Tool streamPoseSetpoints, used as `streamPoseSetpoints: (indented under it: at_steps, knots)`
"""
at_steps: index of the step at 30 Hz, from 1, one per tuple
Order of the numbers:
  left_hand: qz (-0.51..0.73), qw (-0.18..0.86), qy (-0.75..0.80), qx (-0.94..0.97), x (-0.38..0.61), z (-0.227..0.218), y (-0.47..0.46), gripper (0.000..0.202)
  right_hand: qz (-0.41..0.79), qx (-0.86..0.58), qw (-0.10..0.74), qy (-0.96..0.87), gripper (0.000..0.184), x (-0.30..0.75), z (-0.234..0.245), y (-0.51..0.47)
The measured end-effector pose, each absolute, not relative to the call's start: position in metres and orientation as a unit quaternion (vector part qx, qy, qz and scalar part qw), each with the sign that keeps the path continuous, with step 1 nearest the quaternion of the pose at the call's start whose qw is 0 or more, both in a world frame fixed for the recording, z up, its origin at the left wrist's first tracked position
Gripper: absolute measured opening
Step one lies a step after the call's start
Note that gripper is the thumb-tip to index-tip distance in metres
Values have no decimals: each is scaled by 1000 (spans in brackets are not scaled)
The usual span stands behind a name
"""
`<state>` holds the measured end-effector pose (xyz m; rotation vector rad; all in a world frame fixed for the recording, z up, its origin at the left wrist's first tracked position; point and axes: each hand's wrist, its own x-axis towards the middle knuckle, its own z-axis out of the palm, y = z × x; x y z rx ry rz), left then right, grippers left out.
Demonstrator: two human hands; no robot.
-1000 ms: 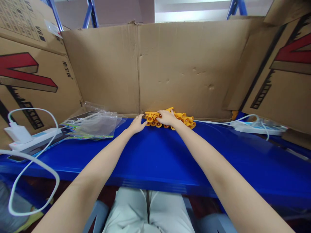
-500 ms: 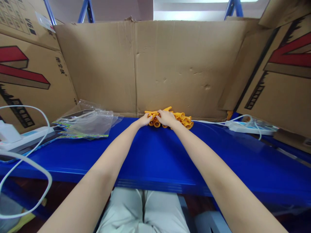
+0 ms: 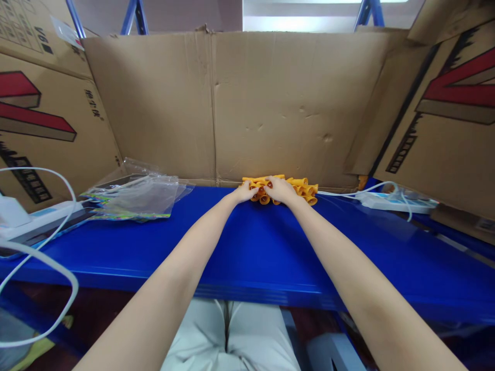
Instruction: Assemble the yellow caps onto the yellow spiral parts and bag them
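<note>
A pile of several small orange plastic cone-shaped pieces (image 3: 303, 188) lies at the back of the blue table (image 3: 247, 247), against the cardboard wall. My left hand (image 3: 245, 191) rests at the pile's left end, its fingers curled onto the pieces. My right hand (image 3: 280, 189) lies on top of the pile beside it, fingers bent over several pieces. The two hands almost touch. Which pieces each hand holds is hidden under the fingers.
Clear plastic bags (image 3: 141, 195) lie at the left of the table. A white power strip with charger and cable (image 3: 27, 219) sits at the far left, another strip (image 3: 390, 201) at the right. Cardboard walls (image 3: 286, 103) enclose the back and sides.
My left hand has moved right along the table onto the left end of the orange pile, closing up to the right hand. The right hand has stayed on the pile.
</note>
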<state>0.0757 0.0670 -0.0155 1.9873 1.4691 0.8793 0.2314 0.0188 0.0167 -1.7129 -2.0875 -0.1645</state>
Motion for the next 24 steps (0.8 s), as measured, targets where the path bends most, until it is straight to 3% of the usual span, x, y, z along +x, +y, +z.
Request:
streamPoseSetpoints:
  at_steps: [12,20,24]
  knots:
    - [313,203,511,774,68,-8,57,49,-120,-619,240,-738,45,239,3,7]
    - [193,-54,760,618,-41,15,39,64,-124,-617,221,-745,44,238,1,5]
    - [109,-66,857,500,-92,12,24,76,-132,-618,207,-747,43,236,-1,4]
